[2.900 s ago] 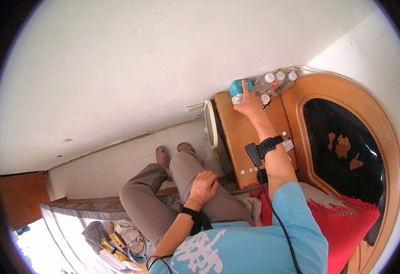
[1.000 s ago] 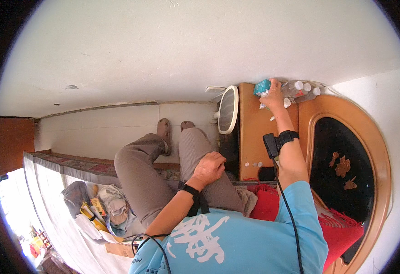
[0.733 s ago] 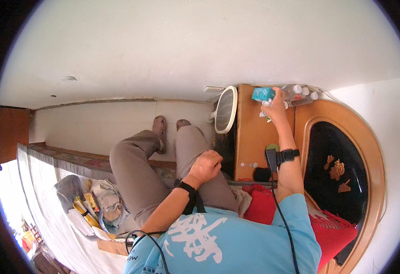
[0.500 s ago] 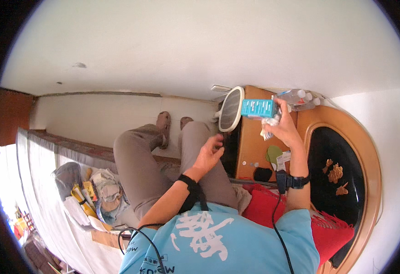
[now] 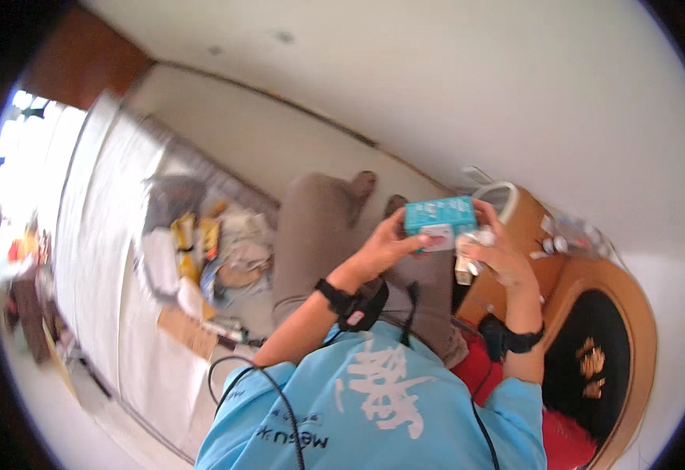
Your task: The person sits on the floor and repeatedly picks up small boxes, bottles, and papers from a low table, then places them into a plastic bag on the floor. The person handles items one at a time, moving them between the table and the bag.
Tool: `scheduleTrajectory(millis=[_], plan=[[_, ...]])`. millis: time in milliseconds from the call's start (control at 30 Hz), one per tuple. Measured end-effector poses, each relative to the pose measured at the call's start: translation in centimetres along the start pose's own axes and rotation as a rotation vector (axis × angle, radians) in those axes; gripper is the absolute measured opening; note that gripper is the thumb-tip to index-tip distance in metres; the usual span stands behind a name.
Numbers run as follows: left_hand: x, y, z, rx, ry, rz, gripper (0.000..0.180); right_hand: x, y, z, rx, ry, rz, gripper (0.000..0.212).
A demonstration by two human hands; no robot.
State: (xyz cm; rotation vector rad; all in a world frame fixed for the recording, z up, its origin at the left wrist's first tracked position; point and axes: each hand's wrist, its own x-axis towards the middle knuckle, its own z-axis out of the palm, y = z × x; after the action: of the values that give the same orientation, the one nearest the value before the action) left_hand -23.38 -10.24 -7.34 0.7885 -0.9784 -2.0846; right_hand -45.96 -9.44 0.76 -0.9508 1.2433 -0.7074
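Note:
A small teal box [image 5: 436, 215] with a white label is held up over my lap by both hands. My left hand [image 5: 380, 247], with a black band on its wrist, pinches the box's lower left end. My right hand [image 5: 497, 260], with a dark watch on its wrist, grips the right end and also has a small crumpled whitish thing [image 5: 468, 252] against its fingers. My legs in grey-brown trousers [image 5: 319, 235] stretch out below the box.
A wooden dresser top [image 5: 532, 229] with a round white-rimmed mirror [image 5: 508, 194] and several small bottles [image 5: 573, 235] stands just right of my hands. A curved wooden frame with a dark panel [image 5: 601, 360], a red cloth [image 5: 479, 374], and a heap of bags [image 5: 201, 243] on the floor at left.
My right hand lifted the teal box off the dresser top and brought it toward me. My left hand rose from my thigh and took hold of it. The view swung left.

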Motion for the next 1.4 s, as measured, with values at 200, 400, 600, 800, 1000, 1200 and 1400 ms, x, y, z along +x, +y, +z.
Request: scheduleTrajectory(millis=[200, 400, 600, 800, 1000, 1200, 1400], plan=[[-3.9, 0.2, -4.2, 0.184, 0.188, 0.217, 0.052, 3.0, -1.0, 6.2, -0.261, -0.085, -0.130, 0.084], [-9.9, 0.7, -8.3, 0.255, 0.439, 0.295, 0.054, 5.7, -1.2, 13.8, -0.413, -0.255, -0.262, 0.073], [-19.2, 2.0, -12.6, 0.314, 0.787, 0.315, 0.059, 9.3, -0.9, 24.2, -0.645, -0.545, -0.461, 0.073], [-28.0, 3.7, -13.9, 0.351, 1.123, 0.215, 0.058, 11.9, 0.7, 34.7, -0.620, -0.898, -0.390, 0.078], [-33.9, 2.1, -14.9, 0.596, 1.179, -0.256, 0.047, 11.8, 5.5, 40.2, -0.694, -1.125, -0.201, 0.085], [-35.0, -0.7, -15.5, 0.622, 1.073, -0.360, 0.056, 9.9, 9.3, 40.6, -0.761, -1.124, -0.399, 0.086], [-37.0, -3.0, -14.7, 0.504, 0.924, -0.337, 0.056, 7.3, 10.0, 40.0, -0.732, -1.220, -0.471, 0.081]])
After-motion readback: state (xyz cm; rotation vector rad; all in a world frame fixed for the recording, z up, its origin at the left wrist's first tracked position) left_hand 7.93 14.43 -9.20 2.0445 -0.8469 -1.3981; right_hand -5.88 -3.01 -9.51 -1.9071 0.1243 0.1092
